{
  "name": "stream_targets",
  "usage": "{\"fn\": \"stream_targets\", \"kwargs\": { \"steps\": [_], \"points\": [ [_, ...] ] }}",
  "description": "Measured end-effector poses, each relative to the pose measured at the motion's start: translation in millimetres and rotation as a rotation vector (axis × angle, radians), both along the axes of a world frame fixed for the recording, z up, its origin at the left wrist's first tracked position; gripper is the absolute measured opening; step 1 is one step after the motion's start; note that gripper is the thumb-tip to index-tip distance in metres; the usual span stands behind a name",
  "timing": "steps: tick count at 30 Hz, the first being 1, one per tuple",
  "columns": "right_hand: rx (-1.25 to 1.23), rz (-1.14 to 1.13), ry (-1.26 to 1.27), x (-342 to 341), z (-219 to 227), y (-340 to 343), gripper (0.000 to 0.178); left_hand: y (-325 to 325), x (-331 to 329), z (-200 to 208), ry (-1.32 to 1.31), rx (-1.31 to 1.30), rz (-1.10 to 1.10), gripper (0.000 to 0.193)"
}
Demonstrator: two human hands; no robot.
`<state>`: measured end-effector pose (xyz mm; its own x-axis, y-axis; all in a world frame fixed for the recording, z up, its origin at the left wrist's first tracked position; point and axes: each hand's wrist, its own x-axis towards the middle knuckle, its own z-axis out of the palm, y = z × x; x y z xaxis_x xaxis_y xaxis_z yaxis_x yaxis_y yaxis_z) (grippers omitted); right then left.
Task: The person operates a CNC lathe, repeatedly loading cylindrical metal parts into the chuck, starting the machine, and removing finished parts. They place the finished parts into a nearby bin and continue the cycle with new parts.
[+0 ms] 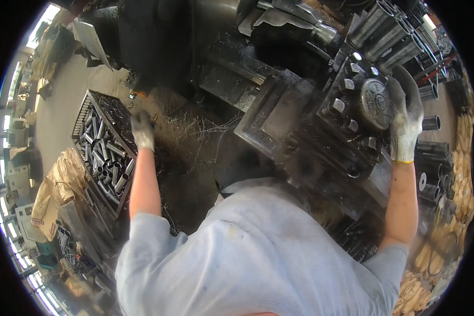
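My left hand (142,131), in a pale glove with dark fingers, is beside the inner edge of a metal crate (122,138). Its fingers are blurred, and I see nothing clearly held in them. Short cut metal tubes (106,158) lie heaped in that crate. On the right, my right hand (407,113), gloved in grey, has its fingers stretched forward with a gap at the thumb. It is next to the round cap (376,104) of a dark, oily tool post (329,124). Several square-headed bolts (338,106) stick up from the tool post around the cap.
Curly metal shavings (200,131) hang and lie over the machine's dirty bed. Large steel tubes (387,37) stand at the far right, with more tube ends (432,152) below. A torn brown sack (50,197) sits near the crate. A paved floor (58,116) stretches away left.
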<state>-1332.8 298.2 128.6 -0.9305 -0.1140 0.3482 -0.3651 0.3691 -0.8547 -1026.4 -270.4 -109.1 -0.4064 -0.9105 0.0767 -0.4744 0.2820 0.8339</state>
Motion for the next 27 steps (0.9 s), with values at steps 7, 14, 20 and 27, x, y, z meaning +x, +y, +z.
{"fn": "stream_targets", "kwargs": {
  "steps": [7,14,20,27],
  "points": [
    [0.163,-0.075,0.019,-3,4,5,0.050,174,149,-73,-0.549,0.230,0.028,0.039],
    [-0.102,-0.076,-0.055,-5,-8,12,0.041,130,-132,122,0.033,-0.901,-0.563,0.061],
    [-0.039,-0.083,0.029,-9,-15,18,0.039,101,-312,209,0.298,-1.199,-0.739,0.092],
    [0.053,-0.084,0.107,-16,-16,34,0.034,90,-348,184,0.480,-1.305,-0.739,0.096]
  ]
}}
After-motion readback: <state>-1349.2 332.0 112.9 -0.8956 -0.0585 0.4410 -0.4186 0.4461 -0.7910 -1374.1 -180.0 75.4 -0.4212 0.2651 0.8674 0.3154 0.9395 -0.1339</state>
